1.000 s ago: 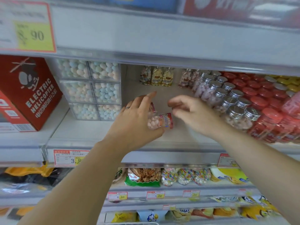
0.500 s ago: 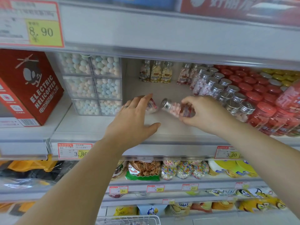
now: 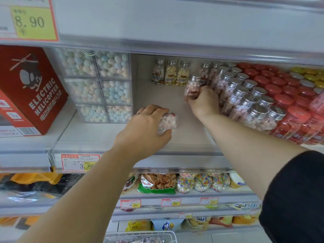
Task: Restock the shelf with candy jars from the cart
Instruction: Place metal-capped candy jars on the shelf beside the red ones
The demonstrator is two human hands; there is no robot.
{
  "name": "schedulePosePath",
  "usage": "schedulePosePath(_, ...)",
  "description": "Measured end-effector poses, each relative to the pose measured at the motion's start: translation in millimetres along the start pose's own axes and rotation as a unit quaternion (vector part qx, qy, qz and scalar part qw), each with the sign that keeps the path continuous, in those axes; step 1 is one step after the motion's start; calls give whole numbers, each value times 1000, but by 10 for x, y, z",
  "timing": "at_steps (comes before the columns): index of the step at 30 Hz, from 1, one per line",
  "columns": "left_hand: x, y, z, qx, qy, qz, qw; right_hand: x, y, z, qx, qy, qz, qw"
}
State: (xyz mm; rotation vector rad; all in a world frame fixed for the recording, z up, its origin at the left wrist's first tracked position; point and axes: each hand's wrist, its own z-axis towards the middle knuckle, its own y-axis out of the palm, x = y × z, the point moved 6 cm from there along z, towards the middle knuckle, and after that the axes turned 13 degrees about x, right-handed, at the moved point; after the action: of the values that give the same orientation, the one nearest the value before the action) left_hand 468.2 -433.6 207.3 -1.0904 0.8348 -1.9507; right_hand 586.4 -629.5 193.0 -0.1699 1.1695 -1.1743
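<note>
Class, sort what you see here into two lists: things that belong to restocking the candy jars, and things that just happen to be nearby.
Belongs to the job:
back jar, gripped by the right hand; front jar, gripped by the left hand; silver-capped jar rows; shelf; wire cart.

Just nearby:
helicopter box; clear pastel-candy boxes; red-lidded jars; snack bags below.
</note>
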Motion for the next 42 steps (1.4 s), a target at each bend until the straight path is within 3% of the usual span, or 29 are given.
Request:
schedulePosePath(4,-2,-7,-1,1,0,-8,1000,-29,-321,-290,-35,-44,39,998)
schedulePosePath(7,4,-3,0,2,2,-10,1000,-198,-526,-553,-52,-186,-43,980)
schedulePosePath(9,8,-1,0,2,2,-10,1000,-286,-448,-594,-100,-232,-75,965)
schedulePosePath(13,7,-8,-8,4,0,-9,1000,-303,-157,-485,-155,-214,-101,959)
schedulePosePath(25,-2,-8,-3,15,0,-18,1000,-170,105,-113,-161,-135,-155,965)
schedulePosePath(42,-1,-6,-7,22,6,-22,999,-242,251,-49,-169,-134,-212,953)
